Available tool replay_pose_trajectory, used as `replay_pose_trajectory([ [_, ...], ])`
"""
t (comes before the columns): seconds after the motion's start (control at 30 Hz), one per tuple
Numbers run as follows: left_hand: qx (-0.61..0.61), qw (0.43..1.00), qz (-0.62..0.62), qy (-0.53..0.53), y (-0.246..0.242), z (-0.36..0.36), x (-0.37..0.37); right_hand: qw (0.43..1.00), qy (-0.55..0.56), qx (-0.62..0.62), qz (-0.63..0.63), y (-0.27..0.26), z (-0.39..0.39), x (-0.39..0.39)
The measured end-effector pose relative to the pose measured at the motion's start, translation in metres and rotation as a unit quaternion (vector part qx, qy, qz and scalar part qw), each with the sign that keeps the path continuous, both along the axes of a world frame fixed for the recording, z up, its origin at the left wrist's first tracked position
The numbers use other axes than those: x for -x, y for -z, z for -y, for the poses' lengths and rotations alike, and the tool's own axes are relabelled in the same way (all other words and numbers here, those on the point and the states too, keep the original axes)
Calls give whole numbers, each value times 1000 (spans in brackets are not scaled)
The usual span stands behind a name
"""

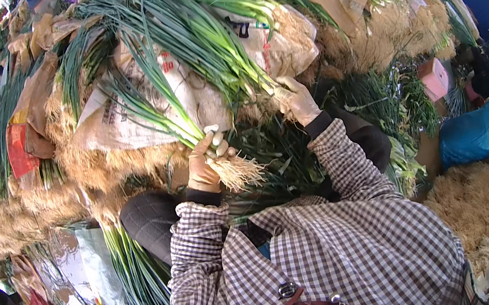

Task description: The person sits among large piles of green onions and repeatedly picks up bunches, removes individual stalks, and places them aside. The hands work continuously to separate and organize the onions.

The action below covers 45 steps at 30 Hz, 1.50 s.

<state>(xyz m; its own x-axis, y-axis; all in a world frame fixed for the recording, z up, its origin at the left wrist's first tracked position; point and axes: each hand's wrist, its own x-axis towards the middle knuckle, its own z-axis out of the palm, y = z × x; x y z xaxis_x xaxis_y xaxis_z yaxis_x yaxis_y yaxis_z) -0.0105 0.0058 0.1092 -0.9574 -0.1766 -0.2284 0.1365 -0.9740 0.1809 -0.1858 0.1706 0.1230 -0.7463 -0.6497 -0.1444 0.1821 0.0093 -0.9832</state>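
Observation:
My left hand (208,161), in a pale glove, is closed around a small bunch of green onions (187,132). Its white stalk ends and fringe of roots stick out to the right, and the green leaves spread up and left. My gloved right hand (298,101) grips the root end of more green onions (255,70), whose leaves run back over the pile. The fingers partly hide the roots there. Under these leaves lies a white woven sack (151,115) bearing print. Another bunch of green onions (243,0) rests on the sack further back.
Stacked green onions with dense roots (125,162) stand under the sack. Loose leaf trimmings (273,152) lie between my knees. To the right are a pink container (433,79), a blue plastic bundle (478,128) and a root heap (476,205). Other people are at the far left and right.

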Motion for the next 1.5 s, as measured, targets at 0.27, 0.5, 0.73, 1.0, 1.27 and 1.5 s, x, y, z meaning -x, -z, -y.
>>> replay_pose_trajectory([
  [0.27,67,994,77,39,23,-29,-14,936,-75,192,285,39,2,-18],
  [0.5,156,969,193,12,9,-17,-14,888,-200,139,391,46,4,-48],
  [0.73,158,973,151,78,60,-18,-1,932,-307,-193,-2,60,14,-67],
  [1.0,48,995,36,80,33,-19,2,756,-327,-378,-422,112,-85,-55],
  [1.27,78,969,232,29,53,-40,-8,870,-121,-368,-304,13,63,-45],
  [1.5,146,960,235,44,74,-54,-3,902,-90,-343,-246,59,79,-31],
])
